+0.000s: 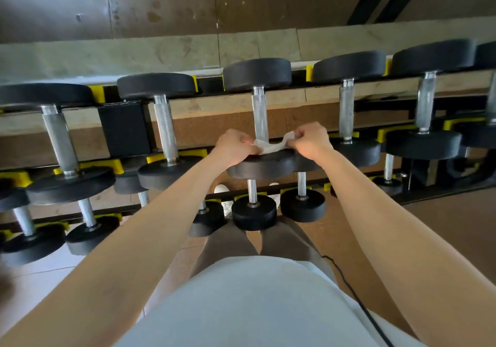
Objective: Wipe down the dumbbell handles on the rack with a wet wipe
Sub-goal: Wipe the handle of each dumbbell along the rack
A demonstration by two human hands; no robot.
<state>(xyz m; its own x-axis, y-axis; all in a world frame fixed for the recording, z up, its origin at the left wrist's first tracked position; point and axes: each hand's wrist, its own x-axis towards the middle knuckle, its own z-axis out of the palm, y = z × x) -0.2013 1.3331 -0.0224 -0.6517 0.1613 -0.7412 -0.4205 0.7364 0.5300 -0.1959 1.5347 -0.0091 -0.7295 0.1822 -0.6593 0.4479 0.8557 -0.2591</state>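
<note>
Open gaps run along both sides of the middle dumbbell handle (pixel 260 117), up to the left neighbour handle (pixel 166 129) and the right neighbour handle (pixel 346 110). Its black far head (pixel 257 74) and near head (pixel 265 166) close off the ends. The left hand (pixel 236 145) and right hand (pixel 311 139), pinching a wet wipe (pixel 271 146), fill the gaps' near end. A black rack post (pixel 122 129) blocks the gap further left.

A pale grey-white shirt (pixel 255 306) covers the torso, above fitted taupe trousers (pixel 228 242) and white shoes (pixel 222 189). The left hand (pixel 236 145), right hand (pixel 311 142) and both forearms are bare. A thin black cable (pixel 354 295) trails down the shirt's right side.
</note>
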